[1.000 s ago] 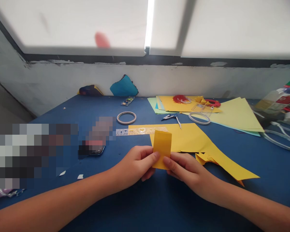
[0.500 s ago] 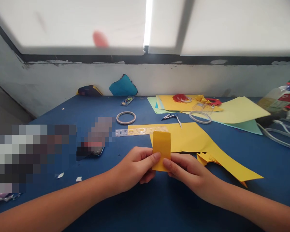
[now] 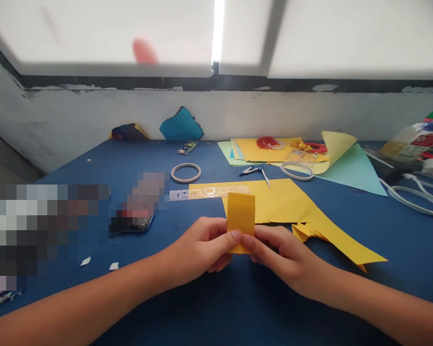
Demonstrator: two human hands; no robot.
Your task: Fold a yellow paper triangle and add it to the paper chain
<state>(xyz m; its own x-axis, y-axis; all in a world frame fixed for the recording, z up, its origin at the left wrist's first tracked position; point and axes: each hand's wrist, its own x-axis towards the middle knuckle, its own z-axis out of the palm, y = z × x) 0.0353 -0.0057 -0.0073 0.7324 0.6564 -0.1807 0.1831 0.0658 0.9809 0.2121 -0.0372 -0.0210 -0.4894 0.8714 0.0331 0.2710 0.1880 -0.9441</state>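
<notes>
A small folded piece of yellow paper (image 3: 241, 216) is held upright above the blue table, between both hands. My left hand (image 3: 211, 245) pinches its lower left side, thumb on the near face. From the right, my right hand (image 3: 277, 252) grips the lower right edge, its thumb beside the other thumb. The fingers behind the paper are partly hidden. Just beyond lies a larger cut sheet of yellow paper (image 3: 277, 202), with a clear ruler (image 3: 202, 192) across its left end. Crumpled yellow paper scraps (image 3: 308, 232) lie past my right hand.
Two tape rolls, a left one (image 3: 171, 174) and a right one (image 3: 281, 172), flank a compass (image 3: 261, 169). Coloured sheets (image 3: 364, 168) lie at the back right, near a bottle (image 3: 406, 144) and white cable (image 3: 411, 197). A phone (image 3: 140, 223) and white paper bits (image 3: 85, 261) are on the left.
The pale yellow sheet at the back right has curled upward, baring more of the green sheet. Both hands keep their hold, with the thumbs slightly closer together. The view has shifted a little.
</notes>
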